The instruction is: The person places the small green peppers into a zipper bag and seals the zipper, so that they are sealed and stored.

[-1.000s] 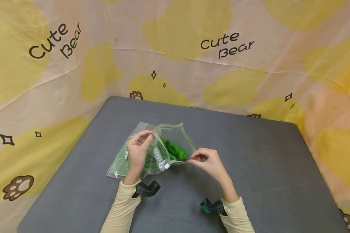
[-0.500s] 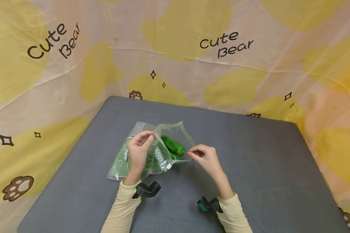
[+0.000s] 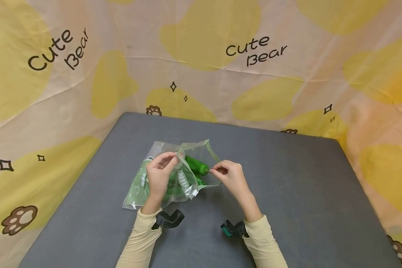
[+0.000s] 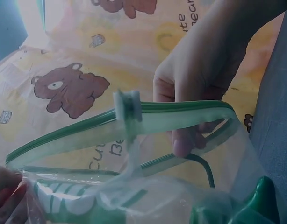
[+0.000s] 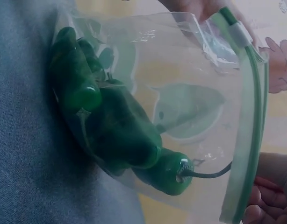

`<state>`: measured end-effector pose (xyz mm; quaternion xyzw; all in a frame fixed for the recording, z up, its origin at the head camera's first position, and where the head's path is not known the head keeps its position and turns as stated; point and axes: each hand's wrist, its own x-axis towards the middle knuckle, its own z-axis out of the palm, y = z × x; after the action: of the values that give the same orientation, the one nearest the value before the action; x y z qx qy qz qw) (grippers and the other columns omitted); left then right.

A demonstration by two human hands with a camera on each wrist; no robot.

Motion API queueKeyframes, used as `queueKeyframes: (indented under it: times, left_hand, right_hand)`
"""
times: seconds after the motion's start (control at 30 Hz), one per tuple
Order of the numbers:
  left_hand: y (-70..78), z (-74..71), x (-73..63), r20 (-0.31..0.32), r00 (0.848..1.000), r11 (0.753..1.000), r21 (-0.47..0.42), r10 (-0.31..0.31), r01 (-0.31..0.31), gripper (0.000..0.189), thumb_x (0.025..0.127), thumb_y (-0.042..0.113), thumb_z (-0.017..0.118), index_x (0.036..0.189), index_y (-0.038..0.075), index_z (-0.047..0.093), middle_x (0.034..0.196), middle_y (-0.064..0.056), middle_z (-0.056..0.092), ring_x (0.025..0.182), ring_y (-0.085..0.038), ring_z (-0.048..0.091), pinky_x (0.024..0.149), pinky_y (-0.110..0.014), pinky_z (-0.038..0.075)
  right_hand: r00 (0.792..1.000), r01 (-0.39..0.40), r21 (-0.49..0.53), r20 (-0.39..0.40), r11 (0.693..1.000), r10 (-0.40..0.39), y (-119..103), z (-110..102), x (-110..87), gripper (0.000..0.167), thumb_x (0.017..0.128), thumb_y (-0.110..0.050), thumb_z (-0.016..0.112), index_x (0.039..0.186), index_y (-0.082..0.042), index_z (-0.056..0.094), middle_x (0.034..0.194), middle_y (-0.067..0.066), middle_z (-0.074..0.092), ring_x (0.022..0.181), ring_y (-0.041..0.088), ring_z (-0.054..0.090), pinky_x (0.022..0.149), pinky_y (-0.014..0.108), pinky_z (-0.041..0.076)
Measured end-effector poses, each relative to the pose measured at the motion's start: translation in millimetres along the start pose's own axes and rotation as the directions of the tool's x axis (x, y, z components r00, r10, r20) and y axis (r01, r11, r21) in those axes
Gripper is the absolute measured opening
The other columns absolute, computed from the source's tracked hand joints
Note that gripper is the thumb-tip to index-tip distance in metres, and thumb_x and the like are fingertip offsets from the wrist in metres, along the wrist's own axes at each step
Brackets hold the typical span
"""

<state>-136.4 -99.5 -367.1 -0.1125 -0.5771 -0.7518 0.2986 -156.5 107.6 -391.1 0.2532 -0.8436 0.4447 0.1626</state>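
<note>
A clear zip bag (image 3: 137,190) with green print lies on the grey table, its mouth spread towards the right. My left hand (image 3: 158,178) pinches the mouth's rim at the near left. In the mouth, my right hand (image 3: 232,179) pinches the thin stem (image 5: 209,175) of a green pepper (image 3: 197,165), whose body lies inside the bag. Several more green peppers (image 5: 120,126) fill the bag's lower part, seen through the plastic in the right wrist view. A white zip slider (image 4: 128,106) sits at one end of the green zip strip.
The grey table (image 3: 281,193) extends to the right and in front of the bag. Printed cloth walls (image 3: 201,48) rise behind it and along both sides. Each wrist wears a black camera mount (image 3: 169,219).
My right hand has moved left and away from the body, and the pepper's stem end has shifted the same way, deeper into the bag. My left hand keeps its pinch on the rim.
</note>
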Motion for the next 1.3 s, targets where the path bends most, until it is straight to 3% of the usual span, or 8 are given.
queueKeyframes:
  times: [0.2,0.33,0.43,0.5,0.6,0.7,1.07,1.3]
  left_hand:
    - [-9.2,-3.7,-1.2,0.001,1.000,1.000,-0.020,0.012,-0.012,0.008,0.075,-0.007,0.065,0.083,-0.004,0.067,0.078,-0.009,0.067,0.072,-0.016,0.064,0.064,-0.024,0.053]
    - [-40.2,-18.6,-1.5,0.017,0.999,0.999,-0.015,0.048,-0.047,0.010,0.077,-0.007,0.065,0.087,-0.008,0.066,0.081,-0.016,0.066,0.074,-0.021,0.065,0.064,-0.026,0.053]
    - [-46.5,-21.6,-2.0,0.028,0.998,0.998,-0.017,0.059,-0.059,0.011,0.077,-0.003,0.067,0.088,-0.007,0.066,0.082,-0.015,0.066,0.074,-0.022,0.065,0.063,-0.027,0.053]
    - [-38.3,-17.8,-2.0,0.025,0.999,0.999,-0.026,0.043,-0.042,0.009,0.077,-0.003,0.067,0.086,-0.005,0.067,0.081,-0.014,0.066,0.073,-0.022,0.065,0.063,-0.027,0.053]
    - [-5.0,-2.4,-0.8,0.019,1.000,0.997,-0.071,0.019,-0.018,0.010,0.077,-0.009,0.063,0.083,-0.003,0.067,0.079,-0.007,0.067,0.072,-0.014,0.064,0.064,-0.022,0.052]
    - [2.7,-0.4,0.4,0.009,1.000,0.996,-0.086,0.002,-0.001,0.020,0.075,-0.020,0.057,0.083,-0.004,0.067,0.079,-0.004,0.067,0.072,-0.011,0.064,0.065,-0.019,0.051]
    - [-2.0,-2.0,0.6,0.017,1.000,0.998,-0.058,0.014,-0.013,0.011,0.076,-0.007,0.066,0.083,0.000,0.068,0.079,-0.004,0.067,0.073,-0.013,0.064,0.065,-0.022,0.052]
    - [-11.6,-3.9,0.0,0.140,0.990,1.000,-0.019,-0.015,0.018,0.007,0.076,-0.007,0.065,0.083,-0.007,0.065,0.080,-0.007,0.067,0.074,-0.016,0.064,0.066,-0.024,0.053]
  right_hand:
    - [0.999,0.044,-0.069,0.015,0.997,-0.043,-1.0,5.0,2.3,0.011,0.071,-0.002,0.074,0.069,-0.007,0.065,0.063,-0.005,0.054,0.053,0.003,0.044,0.045,0.020,0.041]
    - [0.997,0.070,-0.080,0.026,0.994,-0.068,-3.8,8.1,3.8,0.012,0.070,-0.002,0.075,0.068,-0.007,0.064,0.063,-0.005,0.053,0.053,0.006,0.043,0.044,0.020,0.039]
    - [0.997,0.074,-0.082,0.039,0.994,-0.071,-5.5,10.5,5.1,0.013,0.070,-0.004,0.075,0.068,-0.008,0.064,0.063,-0.005,0.053,0.053,0.005,0.042,0.044,0.020,0.039]
    - [0.997,0.073,-0.081,0.043,0.994,-0.070,-5.9,11.4,5.2,0.013,0.070,-0.005,0.076,0.068,-0.008,0.064,0.064,-0.005,0.053,0.053,0.004,0.041,0.044,0.020,0.039]
    - [0.997,0.070,-0.073,0.047,0.995,-0.066,-4.9,11.5,4.4,0.013,0.070,-0.005,0.076,0.068,-0.008,0.064,0.064,-0.006,0.053,0.053,0.003,0.040,0.044,0.020,0.038]
    - [0.997,0.074,-0.061,0.033,0.995,-0.072,-4.3,10.2,3.7,0.013,0.069,-0.007,0.077,0.067,-0.008,0.064,0.063,-0.006,0.053,0.052,0.004,0.040,0.044,0.020,0.037]
    - [0.997,0.065,-0.048,-0.033,0.997,-0.066,-1.1,3.5,-2.1,0.007,0.074,-0.008,0.073,0.073,-0.009,0.067,0.063,-0.008,0.051,0.050,0.005,0.039,0.042,0.020,0.035]
    - [0.976,0.159,-0.028,-0.150,0.987,-0.161,4.4,-0.8,-5.0,0.006,0.076,-0.003,0.070,0.073,-0.007,0.067,0.063,-0.006,0.053,0.049,0.006,0.039,0.042,0.018,0.035]
